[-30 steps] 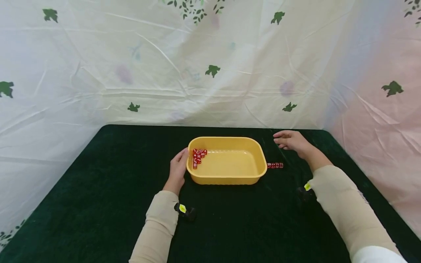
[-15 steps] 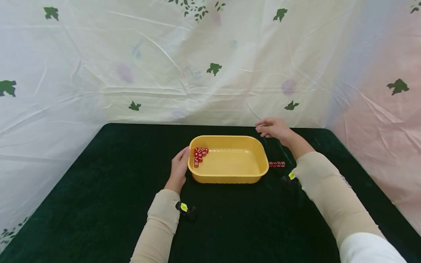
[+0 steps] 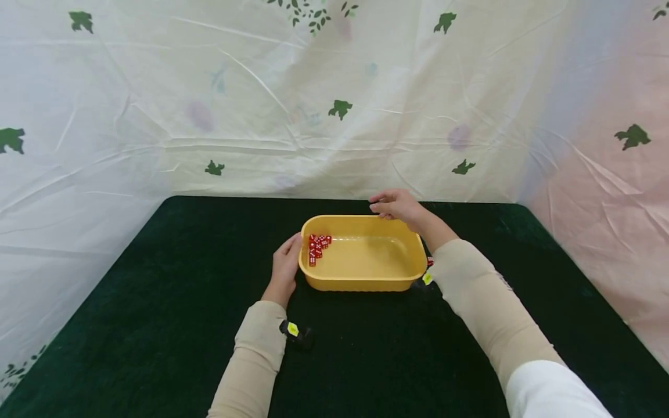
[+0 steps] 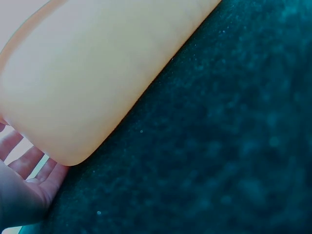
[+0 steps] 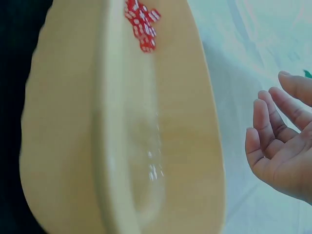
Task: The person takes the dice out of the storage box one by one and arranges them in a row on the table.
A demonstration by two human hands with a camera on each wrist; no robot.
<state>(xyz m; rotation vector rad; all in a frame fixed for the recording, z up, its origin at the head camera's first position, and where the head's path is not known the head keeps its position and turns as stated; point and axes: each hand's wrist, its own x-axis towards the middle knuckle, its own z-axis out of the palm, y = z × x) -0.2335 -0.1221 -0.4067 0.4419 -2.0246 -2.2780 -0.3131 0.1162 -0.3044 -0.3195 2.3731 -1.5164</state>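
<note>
A yellow plastic basin (image 3: 366, 285) stands on the dark green cloth. Several red dice (image 3: 316, 247) with white pips lie inside at its left end; the right wrist view also shows these dice (image 5: 141, 27). My left hand (image 3: 283, 268) rests against the basin's left wall, fingers extended along the outside in the left wrist view. Over the far right rim is my right hand (image 3: 399, 206), fingers loosely bent. Its palm (image 5: 287, 151) shows nothing held in the right wrist view. Beside the basin's right end a bit of a row of red dice (image 3: 430, 262) peeks out, mostly behind the right sleeve.
The green cloth-covered table (image 3: 172, 313) stretches around the basin. A pale patterned curtain (image 3: 261, 116) hangs behind the table and on both sides. A small black wrist camera (image 3: 298, 335) sits below the left hand.
My right hand has moved left, from beyond the basin's right end to over its far rim. The sleeve now covers most of the dice row. My left hand and the basin dice stay put.
</note>
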